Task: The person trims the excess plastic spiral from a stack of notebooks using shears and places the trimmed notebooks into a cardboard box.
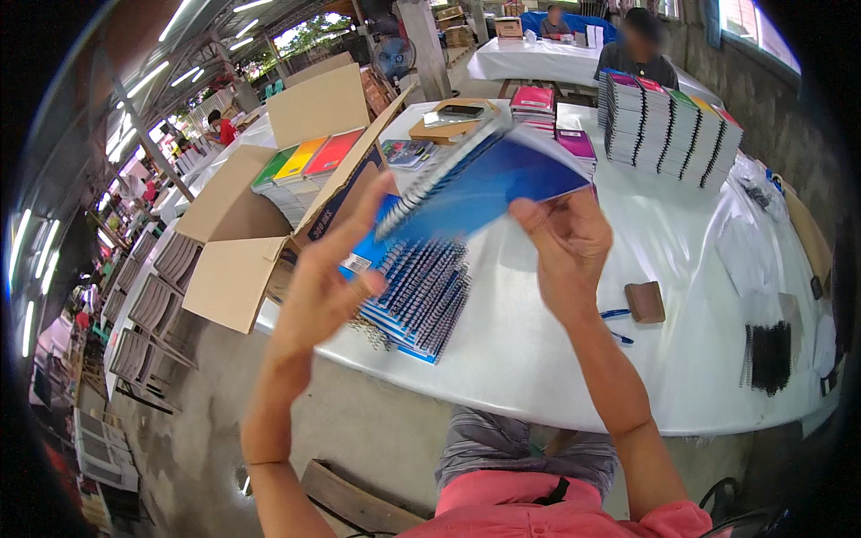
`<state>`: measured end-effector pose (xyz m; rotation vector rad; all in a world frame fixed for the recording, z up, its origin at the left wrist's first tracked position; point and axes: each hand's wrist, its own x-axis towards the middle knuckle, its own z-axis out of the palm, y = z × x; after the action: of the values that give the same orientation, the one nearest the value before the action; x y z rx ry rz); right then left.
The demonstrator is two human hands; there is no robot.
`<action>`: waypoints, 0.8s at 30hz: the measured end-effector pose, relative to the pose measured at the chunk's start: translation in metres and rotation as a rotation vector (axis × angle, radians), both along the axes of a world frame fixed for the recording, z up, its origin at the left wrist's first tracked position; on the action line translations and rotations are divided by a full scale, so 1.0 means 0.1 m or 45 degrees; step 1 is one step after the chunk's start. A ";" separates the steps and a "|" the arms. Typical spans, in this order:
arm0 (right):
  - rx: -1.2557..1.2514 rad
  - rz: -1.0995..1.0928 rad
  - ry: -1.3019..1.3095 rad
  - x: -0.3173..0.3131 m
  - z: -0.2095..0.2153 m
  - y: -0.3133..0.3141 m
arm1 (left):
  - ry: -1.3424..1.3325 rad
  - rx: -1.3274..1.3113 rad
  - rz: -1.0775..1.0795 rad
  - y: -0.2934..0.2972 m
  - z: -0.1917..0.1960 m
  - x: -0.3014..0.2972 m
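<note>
A blue spiral notebook (502, 188) is up in front of me over the table, tilted and partly blurred, its cover lifting away from the pages. My right hand (571, 247) pinches its right edge between thumb and fingers. Beside the coil end, my left hand (334, 273) has its fingers apart and slightly smeared; I see no grip on the notebook there. Below, a stack of blue spiral notebooks (417, 300) lies with coils outward, close to the table's front edge.
An open cardboard box (235, 202) with green, yellow and red notebooks stands left. Coloured notebook stacks (664, 125) fill the back right. A brown block (645, 303), blue pens (619, 314) and black coils (767, 359) lie right on the white-covered table (538, 386). A person (637, 49) sits opposite.
</note>
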<state>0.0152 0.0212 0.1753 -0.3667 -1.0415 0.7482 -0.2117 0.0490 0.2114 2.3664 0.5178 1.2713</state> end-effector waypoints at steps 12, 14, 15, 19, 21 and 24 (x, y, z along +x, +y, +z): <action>1.177 -1.189 -1.446 -0.33 0.06 0.67 | 0.324 -1.195 0.286 0.78 -0.03 -0.57; 1.218 -1.154 -1.498 -0.42 0.04 0.71 | 0.176 -1.320 0.178 0.81 -0.10 -0.57; 1.247 -1.106 -1.562 -0.45 0.04 0.72 | 0.179 -1.320 0.189 0.80 -0.06 -0.59; 1.198 -0.955 -1.654 -0.49 0.03 0.67 | 0.322 -1.273 0.261 0.69 0.03 -0.57; 1.163 -0.837 -1.770 -0.46 -0.01 0.64 | 0.316 -1.172 0.236 0.65 0.03 -0.54; 1.059 -0.705 -1.722 -0.38 -0.11 0.64 | 0.245 -1.222 0.173 0.67 0.02 -0.54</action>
<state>-0.0227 0.0850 0.1646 -0.3833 -2.2428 -0.6155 -0.2660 0.1162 0.2137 1.6371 1.0703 0.5998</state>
